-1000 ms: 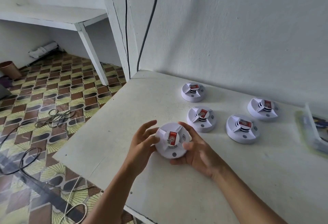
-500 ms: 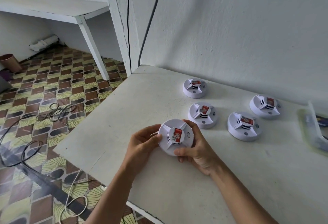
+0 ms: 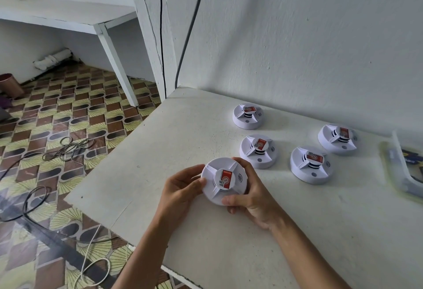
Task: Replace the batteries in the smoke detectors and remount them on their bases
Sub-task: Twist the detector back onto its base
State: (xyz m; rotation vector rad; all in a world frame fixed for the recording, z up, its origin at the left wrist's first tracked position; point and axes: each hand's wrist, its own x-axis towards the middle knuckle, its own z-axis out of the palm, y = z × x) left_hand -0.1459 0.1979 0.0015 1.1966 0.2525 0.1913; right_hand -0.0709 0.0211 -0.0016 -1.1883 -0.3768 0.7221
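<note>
A round white smoke detector (image 3: 223, 180) with a red label sits between both my hands just above the white table (image 3: 160, 151), face up. My left hand (image 3: 180, 191) grips its left rim with curled fingers and thumb. My right hand (image 3: 249, 199) wraps its right and near rim, thumb at the front. Several more white detectors with red labels lie on the table beyond: one at the back (image 3: 248, 116), one in the middle (image 3: 258, 150), one to the right (image 3: 311, 165) and one far right (image 3: 338, 138).
A clear plastic tray (image 3: 402, 169) with dark items lies at the table's right edge. The wall runs close behind the detectors. To the left the table ends over a patterned floor with loose cables (image 3: 68, 146). A white shelf leg (image 3: 116, 66) stands further left.
The held detector has turned in my hands, its red label now standing upright. My left fingers have closed onto its rim from a looser spread.
</note>
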